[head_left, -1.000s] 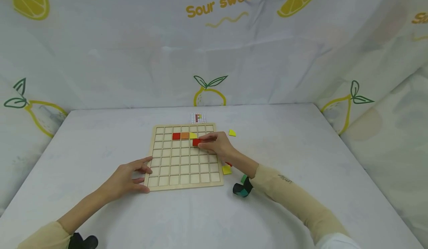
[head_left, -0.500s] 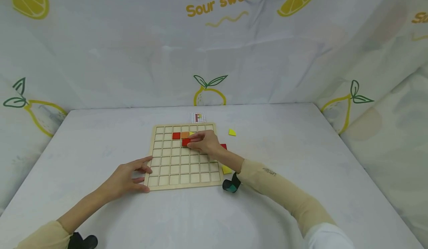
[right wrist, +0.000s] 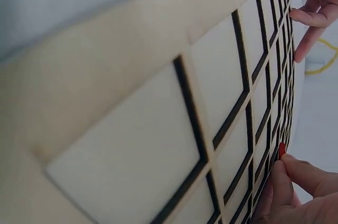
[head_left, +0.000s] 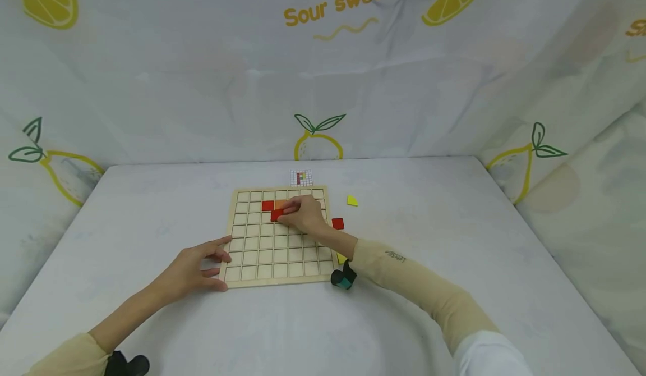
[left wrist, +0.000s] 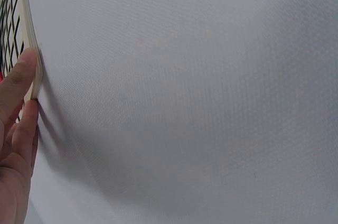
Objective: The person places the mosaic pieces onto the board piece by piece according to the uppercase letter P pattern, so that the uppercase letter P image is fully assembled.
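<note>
Head view: right hand (head_left: 305, 214) pinches a red tile (head_left: 276, 215) (square, sides roughly gridwise) over the board (head_left: 265, 257), left hand (head_left: 193, 270) loosely spread against its left edge.

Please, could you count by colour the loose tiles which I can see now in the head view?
Red: 3 (one red tile on the board, one red tile in the right hand, one red tile beside the board)
Orange: 1 (orange tile on the board)
Yellow: 2 (yellow tile and yellow tile, both beside the board)
Total visible: 6; the hand may hide others.
</note>
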